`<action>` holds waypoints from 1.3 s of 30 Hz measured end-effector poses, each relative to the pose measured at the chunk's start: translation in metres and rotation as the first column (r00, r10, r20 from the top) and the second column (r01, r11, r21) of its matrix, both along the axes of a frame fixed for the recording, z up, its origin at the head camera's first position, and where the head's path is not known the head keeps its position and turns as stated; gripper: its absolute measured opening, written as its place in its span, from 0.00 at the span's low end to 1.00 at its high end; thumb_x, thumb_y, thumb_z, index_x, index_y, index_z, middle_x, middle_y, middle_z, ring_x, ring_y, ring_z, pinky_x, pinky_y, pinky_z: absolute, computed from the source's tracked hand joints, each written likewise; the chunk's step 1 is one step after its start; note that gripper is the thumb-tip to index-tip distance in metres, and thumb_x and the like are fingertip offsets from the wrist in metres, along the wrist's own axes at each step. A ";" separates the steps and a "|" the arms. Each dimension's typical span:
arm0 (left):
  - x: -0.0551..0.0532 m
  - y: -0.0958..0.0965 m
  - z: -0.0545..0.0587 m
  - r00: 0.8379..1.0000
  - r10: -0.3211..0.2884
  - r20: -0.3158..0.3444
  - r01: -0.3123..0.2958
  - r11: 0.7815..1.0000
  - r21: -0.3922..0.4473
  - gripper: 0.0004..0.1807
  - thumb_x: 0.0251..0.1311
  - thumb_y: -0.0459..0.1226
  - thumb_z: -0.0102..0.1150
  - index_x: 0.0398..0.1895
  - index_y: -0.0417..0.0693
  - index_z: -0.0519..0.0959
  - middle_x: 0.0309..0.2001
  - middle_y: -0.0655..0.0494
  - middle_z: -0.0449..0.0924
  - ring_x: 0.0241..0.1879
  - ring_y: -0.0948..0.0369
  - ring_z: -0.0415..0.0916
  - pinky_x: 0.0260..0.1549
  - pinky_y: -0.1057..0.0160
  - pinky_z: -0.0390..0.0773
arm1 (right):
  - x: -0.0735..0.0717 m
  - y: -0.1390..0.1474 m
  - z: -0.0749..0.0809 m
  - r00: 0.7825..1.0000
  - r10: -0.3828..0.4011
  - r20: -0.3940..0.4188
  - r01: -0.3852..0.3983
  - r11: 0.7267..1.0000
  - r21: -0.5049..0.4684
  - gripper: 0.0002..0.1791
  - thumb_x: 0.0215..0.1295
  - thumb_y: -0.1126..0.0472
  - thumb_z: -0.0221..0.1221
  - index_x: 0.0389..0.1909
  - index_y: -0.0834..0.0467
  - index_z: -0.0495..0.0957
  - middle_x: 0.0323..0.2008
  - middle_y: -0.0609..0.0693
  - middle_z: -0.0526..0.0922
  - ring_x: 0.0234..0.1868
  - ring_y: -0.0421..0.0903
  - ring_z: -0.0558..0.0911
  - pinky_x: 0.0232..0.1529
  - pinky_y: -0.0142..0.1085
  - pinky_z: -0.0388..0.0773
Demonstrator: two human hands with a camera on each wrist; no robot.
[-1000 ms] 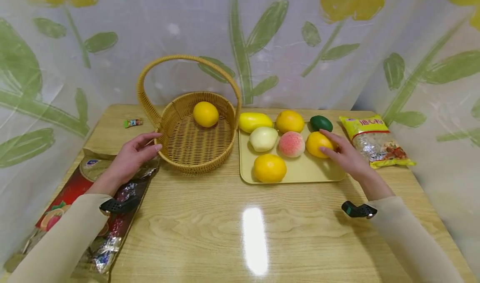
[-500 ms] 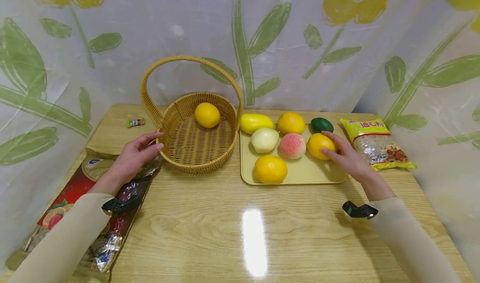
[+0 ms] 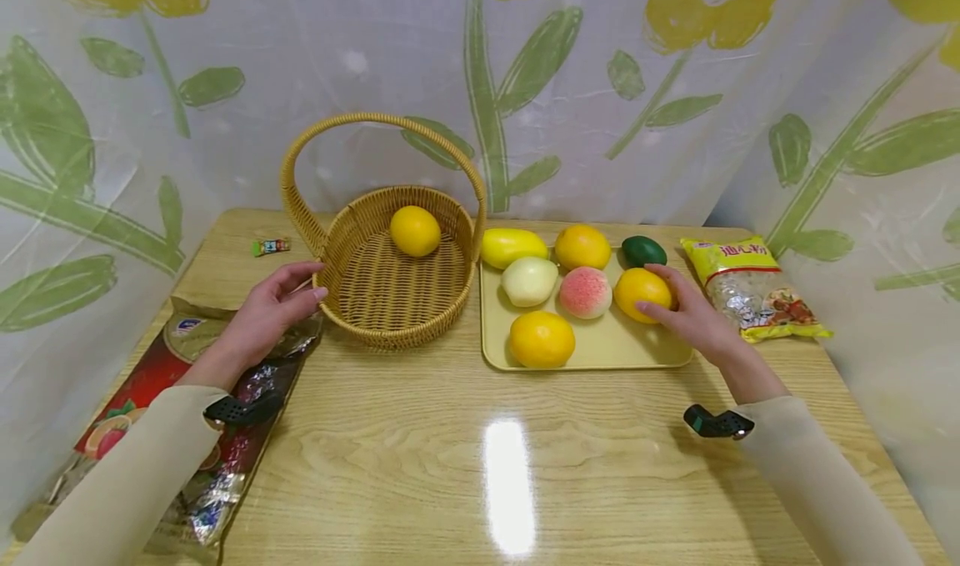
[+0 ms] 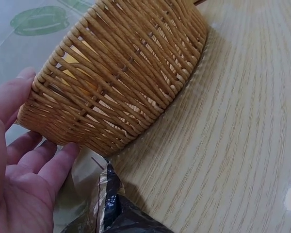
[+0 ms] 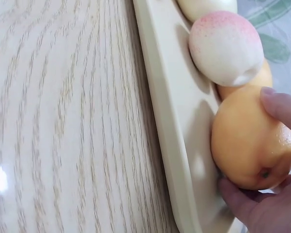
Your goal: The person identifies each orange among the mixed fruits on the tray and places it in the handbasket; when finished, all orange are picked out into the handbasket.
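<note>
My left hand (image 3: 273, 308) holds the near left rim of a round wicker basket (image 3: 386, 333) with a tall arched handle. In the left wrist view, the thumb is at the rim and the fingertips touch the woven wall (image 4: 121, 73). A yellow-orange fruit (image 3: 415, 231) lies inside the basket. My right hand (image 3: 693, 316) grips an orange (image 3: 642, 294) at the right part of a pale yellow tray (image 3: 600, 349). In the right wrist view, thumb and fingers span the orange (image 5: 247, 141), its stem mark showing, low over or on the tray.
The tray also bears a pink peach (image 3: 586, 292), a pale green fruit (image 3: 529, 281), a long yellow fruit (image 3: 512, 247), two more orange fruits and a dark green fruit (image 3: 643, 251). Bags lie left (image 3: 172, 358) and right (image 3: 753, 287); a small packet (image 3: 271, 247) sits behind.
The head view has shifted slightly. My right hand's fingers have settled a little more closely around the orange. My left hand stays at the basket rim.
</note>
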State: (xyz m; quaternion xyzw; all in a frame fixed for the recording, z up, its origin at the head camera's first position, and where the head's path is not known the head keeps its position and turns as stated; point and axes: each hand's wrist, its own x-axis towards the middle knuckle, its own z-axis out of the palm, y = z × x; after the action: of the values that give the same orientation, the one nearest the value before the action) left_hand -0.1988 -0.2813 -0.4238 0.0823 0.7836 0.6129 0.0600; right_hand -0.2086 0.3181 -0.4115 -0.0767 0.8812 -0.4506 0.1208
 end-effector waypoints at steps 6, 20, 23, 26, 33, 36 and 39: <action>-0.001 0.001 0.000 1.000 -0.010 0.010 0.010 1.000 0.010 0.30 0.71 0.39 0.54 0.72 0.38 0.59 0.71 0.35 0.55 0.58 0.70 0.69 0.47 0.72 0.77 | 0.001 -0.002 0.001 0.995 0.014 -0.098 -0.006 0.997 0.078 0.39 0.73 0.50 0.55 0.77 0.55 0.49 0.71 0.67 0.55 0.65 0.64 0.59 0.66 0.62 0.53; 0.001 -0.001 0.002 1.000 -0.028 0.007 0.028 1.000 -0.006 0.32 0.72 0.40 0.53 0.74 0.39 0.57 0.73 0.35 0.52 0.54 0.74 0.70 0.47 0.73 0.77 | 0.037 -0.050 0.058 0.993 -0.067 -0.094 0.060 0.996 -0.068 0.34 0.72 0.44 0.54 0.76 0.35 0.53 0.68 0.57 0.62 0.58 0.56 0.68 0.55 0.45 0.69; 0.001 -0.001 0.001 1.000 -0.031 0.004 0.031 1.000 -0.003 0.32 0.72 0.40 0.53 0.74 0.38 0.57 0.73 0.35 0.52 0.53 0.75 0.71 0.46 0.73 0.77 | 0.046 -0.064 0.068 0.997 -0.050 -0.054 0.042 0.988 -0.146 0.35 0.72 0.44 0.54 0.76 0.34 0.52 0.69 0.56 0.60 0.60 0.56 0.69 0.56 0.40 0.71; 0.000 -0.001 0.000 1.000 -0.029 0.000 0.029 1.000 0.000 0.32 0.72 0.39 0.53 0.73 0.37 0.58 0.73 0.35 0.52 0.53 0.75 0.71 0.46 0.74 0.77 | 0.053 -0.075 0.074 0.998 -0.024 -0.059 0.013 0.983 -0.185 0.34 0.73 0.45 0.53 0.76 0.36 0.53 0.68 0.55 0.61 0.59 0.55 0.69 0.54 0.31 0.73; 0.001 0.000 0.000 1.000 -0.029 -0.002 0.029 1.000 0.002 0.32 0.72 0.40 0.53 0.73 0.36 0.58 0.73 0.35 0.52 0.54 0.74 0.70 0.46 0.75 0.76 | 0.061 -0.095 0.082 0.992 0.038 -0.117 -0.057 0.985 -0.160 0.32 0.72 0.49 0.55 0.75 0.38 0.58 0.70 0.50 0.61 0.59 0.52 0.68 0.52 0.25 0.73; 0.001 0.000 0.001 1.000 -0.026 -0.001 0.026 1.000 0.003 0.32 0.72 0.40 0.53 0.73 0.36 0.58 0.73 0.35 0.52 0.54 0.74 0.70 0.47 0.74 0.76 | 0.063 -0.101 0.083 0.984 0.079 -0.160 -0.102 0.985 -0.142 0.30 0.72 0.52 0.56 0.73 0.40 0.61 0.69 0.50 0.62 0.58 0.51 0.68 0.52 0.26 0.73; 0.001 0.001 0.001 1.000 -0.025 0.001 0.025 1.000 0.000 0.32 0.72 0.40 0.53 0.72 0.36 0.58 0.73 0.35 0.52 0.56 0.72 0.70 0.47 0.75 0.76 | 0.063 -0.108 0.083 0.976 0.122 -0.181 -0.148 0.980 -0.136 0.29 0.72 0.54 0.57 0.72 0.41 0.64 0.69 0.48 0.62 0.58 0.50 0.69 0.52 0.27 0.74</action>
State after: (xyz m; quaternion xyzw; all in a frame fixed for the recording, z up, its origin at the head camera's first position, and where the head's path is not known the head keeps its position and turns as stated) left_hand -0.1981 -0.2807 -0.4227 0.0917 0.7824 0.6122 0.0679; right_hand -0.1459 0.2099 -0.3284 -0.1840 0.8449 -0.4975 0.0688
